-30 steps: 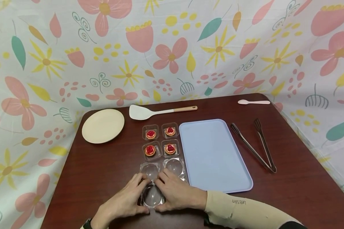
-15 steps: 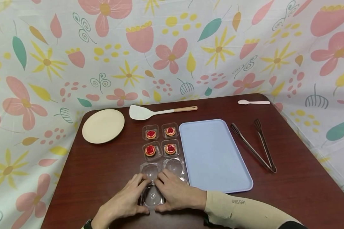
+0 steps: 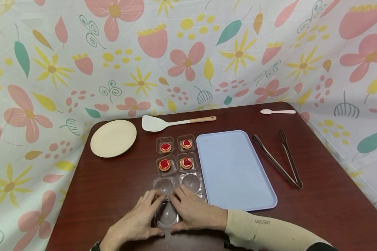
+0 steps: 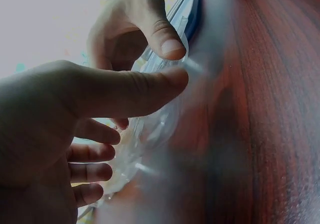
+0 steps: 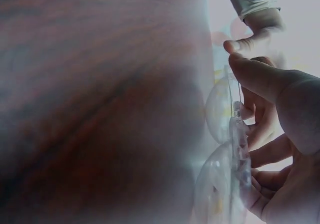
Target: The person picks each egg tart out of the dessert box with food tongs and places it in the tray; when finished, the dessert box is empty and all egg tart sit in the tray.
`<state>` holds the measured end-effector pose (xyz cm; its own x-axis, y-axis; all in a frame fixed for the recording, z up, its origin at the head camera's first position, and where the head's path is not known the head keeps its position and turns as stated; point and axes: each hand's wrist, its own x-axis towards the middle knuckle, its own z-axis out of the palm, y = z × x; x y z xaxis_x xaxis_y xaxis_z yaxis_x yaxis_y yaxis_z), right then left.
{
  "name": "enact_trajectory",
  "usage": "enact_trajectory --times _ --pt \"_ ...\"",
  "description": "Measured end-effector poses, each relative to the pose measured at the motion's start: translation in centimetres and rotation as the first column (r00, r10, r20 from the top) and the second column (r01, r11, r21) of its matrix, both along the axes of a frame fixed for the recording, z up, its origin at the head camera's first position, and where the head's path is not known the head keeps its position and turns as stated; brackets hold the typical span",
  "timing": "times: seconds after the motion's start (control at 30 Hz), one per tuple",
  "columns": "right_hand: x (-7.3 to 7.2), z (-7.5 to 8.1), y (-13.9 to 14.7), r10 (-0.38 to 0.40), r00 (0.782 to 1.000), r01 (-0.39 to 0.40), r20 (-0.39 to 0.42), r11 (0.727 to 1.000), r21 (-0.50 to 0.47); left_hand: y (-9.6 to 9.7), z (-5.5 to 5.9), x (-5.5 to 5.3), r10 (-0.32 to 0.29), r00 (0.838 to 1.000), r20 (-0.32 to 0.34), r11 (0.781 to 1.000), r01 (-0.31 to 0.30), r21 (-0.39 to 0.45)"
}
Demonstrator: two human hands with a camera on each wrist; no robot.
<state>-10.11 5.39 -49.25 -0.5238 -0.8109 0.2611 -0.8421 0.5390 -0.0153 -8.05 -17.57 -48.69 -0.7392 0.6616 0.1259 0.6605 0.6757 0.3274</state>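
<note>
A clear plastic domed lid (image 3: 167, 213) lies at the table's front between both hands. My left hand (image 3: 138, 216) holds its left side, fingers at the far edge and thumb at the near corner. From the right, my right hand (image 3: 194, 209) grips it the same way. The thumbs nearly meet in the left wrist view, beside the blurred clear plastic (image 4: 162, 121). Two more domed lids (image 3: 164, 186) sit just beyond the fingertips, and another is partly hidden under the right hand. Behind them, clear square boxes (image 3: 158, 141) each contain a small red-topped tart (image 3: 186, 162).
A light blue tray (image 3: 235, 170) lies right of the boxes, with metal tongs (image 3: 281, 164) beyond it. A cream plate (image 3: 113, 138) stands back left, a white spatula (image 3: 155, 123) at the back, a small pale spoon (image 3: 278, 112) at the far right corner.
Both hands stay around the domed lid in nearly the same place. Only the glare on its dome shifts slightly.
</note>
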Motion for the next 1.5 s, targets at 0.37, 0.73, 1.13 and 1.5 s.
enact_trajectory --times 0.37,0.73,1.13,1.5 --pt "-0.8 1.3 1.2 -0.01 0.999 0.012 0.037 0.999 -0.051 0.3 0.9 -0.9 -0.01 1.0 0.001 0.999 0.01 0.035" --pt "-2.4 3.0 3.1 -0.039 0.999 0.036 -0.015 0.98 -0.195 0.5 1.6 -3.2 -0.007 1.0 0.006 0.998 0.006 0.061" --pt "-3.9 4.6 7.0 -0.18 0.981 0.196 0.077 0.923 -0.331 1.7 2.3 -6.7 -0.037 0.998 -0.051 0.996 0.041 0.075" --pt "-5.2 4.8 10.8 -0.315 0.945 0.323 0.084 0.865 -0.383 3.0 2.2 -10.0 -0.052 0.995 -0.091 0.996 0.058 0.062"
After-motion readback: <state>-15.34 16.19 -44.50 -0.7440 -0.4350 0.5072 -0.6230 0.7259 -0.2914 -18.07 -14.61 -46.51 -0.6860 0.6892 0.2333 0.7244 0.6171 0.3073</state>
